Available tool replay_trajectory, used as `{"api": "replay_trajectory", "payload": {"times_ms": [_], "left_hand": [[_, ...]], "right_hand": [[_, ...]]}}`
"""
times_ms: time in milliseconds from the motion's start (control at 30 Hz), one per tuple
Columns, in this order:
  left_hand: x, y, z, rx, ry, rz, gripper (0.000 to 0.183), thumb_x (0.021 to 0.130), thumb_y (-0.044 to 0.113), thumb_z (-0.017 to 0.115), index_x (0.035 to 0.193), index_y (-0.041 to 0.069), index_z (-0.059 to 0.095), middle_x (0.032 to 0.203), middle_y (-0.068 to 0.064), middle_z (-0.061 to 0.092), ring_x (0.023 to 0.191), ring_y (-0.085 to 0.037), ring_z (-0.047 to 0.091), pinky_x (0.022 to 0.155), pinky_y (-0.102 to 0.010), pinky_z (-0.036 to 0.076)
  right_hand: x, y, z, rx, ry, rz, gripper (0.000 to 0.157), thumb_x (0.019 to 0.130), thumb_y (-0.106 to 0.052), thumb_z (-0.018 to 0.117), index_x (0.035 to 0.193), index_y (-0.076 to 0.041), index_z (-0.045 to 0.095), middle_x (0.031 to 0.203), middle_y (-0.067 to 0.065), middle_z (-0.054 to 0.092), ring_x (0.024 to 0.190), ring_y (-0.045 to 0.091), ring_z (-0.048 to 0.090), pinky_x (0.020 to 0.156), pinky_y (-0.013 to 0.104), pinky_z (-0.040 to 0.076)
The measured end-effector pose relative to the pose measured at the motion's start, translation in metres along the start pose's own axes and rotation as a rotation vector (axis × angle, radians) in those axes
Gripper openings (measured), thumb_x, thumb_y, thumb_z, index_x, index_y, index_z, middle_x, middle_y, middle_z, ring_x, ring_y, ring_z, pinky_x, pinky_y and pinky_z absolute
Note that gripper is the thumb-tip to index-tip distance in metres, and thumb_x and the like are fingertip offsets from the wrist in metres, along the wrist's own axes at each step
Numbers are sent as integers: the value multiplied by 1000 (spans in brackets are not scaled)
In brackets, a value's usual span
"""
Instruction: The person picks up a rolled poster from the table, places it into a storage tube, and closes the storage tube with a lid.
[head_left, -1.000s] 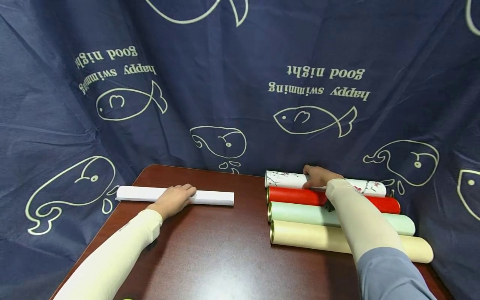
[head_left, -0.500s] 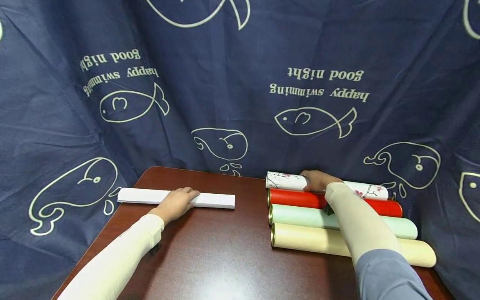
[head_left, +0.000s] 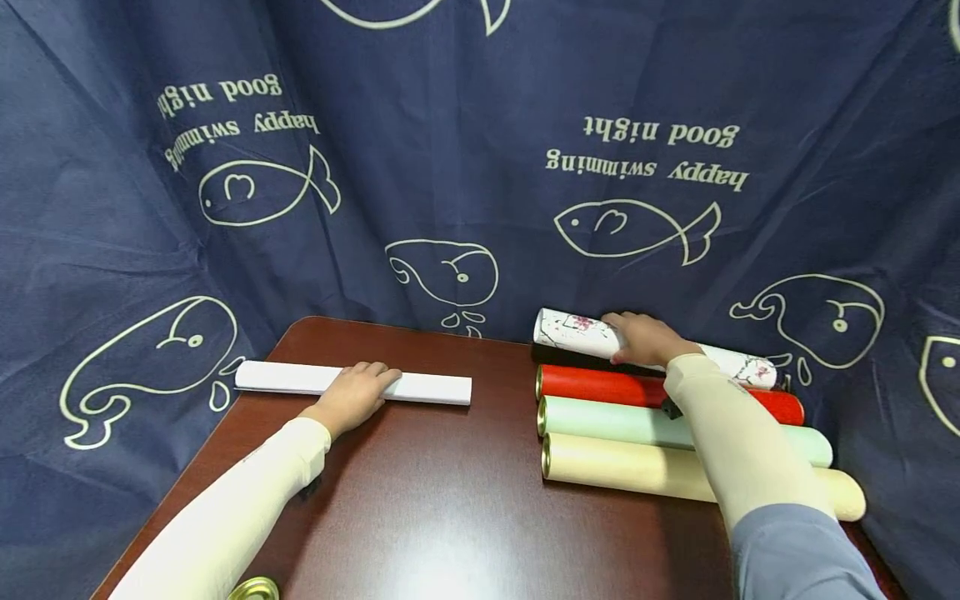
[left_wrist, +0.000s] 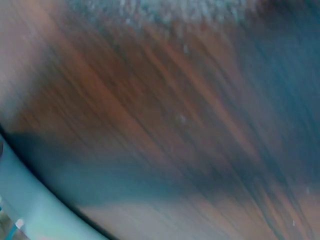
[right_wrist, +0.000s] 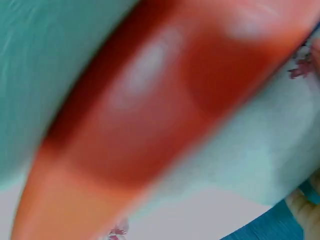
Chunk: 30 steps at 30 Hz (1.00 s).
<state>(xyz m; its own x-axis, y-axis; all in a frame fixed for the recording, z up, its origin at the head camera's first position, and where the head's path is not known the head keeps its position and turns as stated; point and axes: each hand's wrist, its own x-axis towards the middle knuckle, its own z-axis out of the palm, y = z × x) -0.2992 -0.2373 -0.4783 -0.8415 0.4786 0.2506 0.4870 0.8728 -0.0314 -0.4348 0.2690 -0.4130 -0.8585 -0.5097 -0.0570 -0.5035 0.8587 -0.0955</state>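
Note:
My left hand point(head_left: 352, 398) lies over a rolled white sheet of paper point(head_left: 435, 388) on the table's left, fingers curled over the roll. At the back right, my right hand point(head_left: 645, 340) grips a white cardboard tube with a plum-blossom print point(head_left: 573, 333). The left end of that tube is tilted up, with a dark gap under it. Just in front lies a red tube point(head_left: 592, 383), which fills much of the right wrist view, the blossom tube beside it. The left wrist view is blurred and shows mainly brown tabletop point(left_wrist: 150, 100).
Nearer than the red tube lie a pale green tube point(head_left: 600, 421) and a cream tube point(head_left: 615, 462), side by side. A gold round lid point(head_left: 255, 588) shows at the bottom edge by the left sleeve. A dark blue printed curtain point(head_left: 450, 150) hangs behind the table.
My right hand has closed on the blossom tube and raised its left end off the table. The left hand and the paper roll stay in place. The gold lid shows more at the bottom.

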Motion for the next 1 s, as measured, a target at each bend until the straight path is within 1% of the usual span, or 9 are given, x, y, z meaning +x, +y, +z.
{"api": "replay_trajectory", "payload": {"times_ms": [67, 167, 333, 467, 600, 667, 733, 867, 1000], "left_hand": [[1, 0, 0, -4, 0, 5, 51, 81, 8, 81, 127, 11, 59, 114, -12, 63, 105, -36, 62, 85, -54, 51], [0, 1, 1, -19, -12, 21, 49, 82, 8, 81, 126, 12, 59, 112, -12, 63, 102, -36, 63, 84, -52, 52], [-5, 1, -2, -7, 13, 61, 53, 77, 11, 86, 124, 13, 59, 105, -10, 61, 88, -32, 65, 75, -48, 54], [-6, 8, -15, 2, 68, 112, 56, 75, 13, 87, 123, 12, 60, 103, -9, 59, 84, -31, 63, 70, -46, 53], [0, 19, -35, 25, 119, 201, 57, 74, 16, 88, 123, 13, 60, 103, -8, 58, 88, -29, 61, 71, -43, 50], [1, 24, -46, 34, 135, 237, 57, 73, 17, 89, 123, 14, 60, 105, -7, 57, 90, -29, 60, 72, -42, 47], [-3, 30, -57, 31, 140, 252, 57, 74, 17, 88, 123, 14, 60, 109, -9, 59, 94, -30, 61, 74, -43, 46], [-20, 40, -76, 20, 158, 243, 57, 76, 17, 87, 126, 12, 61, 117, -13, 62, 103, -33, 61, 80, -46, 47], [-37, 50, -91, -22, 216, 218, 58, 75, 17, 87, 127, 12, 62, 118, -11, 63, 107, -33, 60, 82, -48, 47]], "right_hand": [[-7, -3, -10, -12, 63, -25, 76, 76, -25, 87, 140, -8, 50, 129, 23, 56, 114, 44, 52, 91, 62, 43], [-21, -12, -22, -16, 116, -49, 76, 76, -27, 87, 140, -10, 51, 126, 21, 55, 114, 43, 49, 92, 60, 42], [-50, -35, -32, -6, 191, -88, 77, 73, -28, 89, 139, -13, 53, 111, 15, 53, 96, 33, 54, 81, 49, 47], [-81, -57, -33, -14, 307, -149, 74, 71, -29, 89, 135, -13, 55, 105, 11, 52, 84, 28, 56, 73, 46, 49], [-121, -70, -30, 2, 478, -211, 71, 64, -27, 90, 127, -13, 59, 100, 9, 54, 82, 28, 57, 70, 46, 48], [-141, -75, -28, 23, 531, -236, 71, 62, -24, 91, 124, -11, 60, 100, 9, 55, 83, 28, 58, 71, 46, 48], [-159, -80, -25, 47, 541, -247, 70, 61, -23, 92, 123, -11, 61, 103, 9, 57, 86, 28, 59, 72, 46, 49], [-186, -88, -17, 99, 500, -229, 69, 63, -21, 92, 124, -12, 61, 110, 4, 60, 94, 23, 60, 80, 43, 49], [-208, -92, -6, 117, 491, -207, 70, 62, -20, 92, 125, -11, 61, 114, 4, 62, 101, 22, 60, 87, 41, 46]]}}
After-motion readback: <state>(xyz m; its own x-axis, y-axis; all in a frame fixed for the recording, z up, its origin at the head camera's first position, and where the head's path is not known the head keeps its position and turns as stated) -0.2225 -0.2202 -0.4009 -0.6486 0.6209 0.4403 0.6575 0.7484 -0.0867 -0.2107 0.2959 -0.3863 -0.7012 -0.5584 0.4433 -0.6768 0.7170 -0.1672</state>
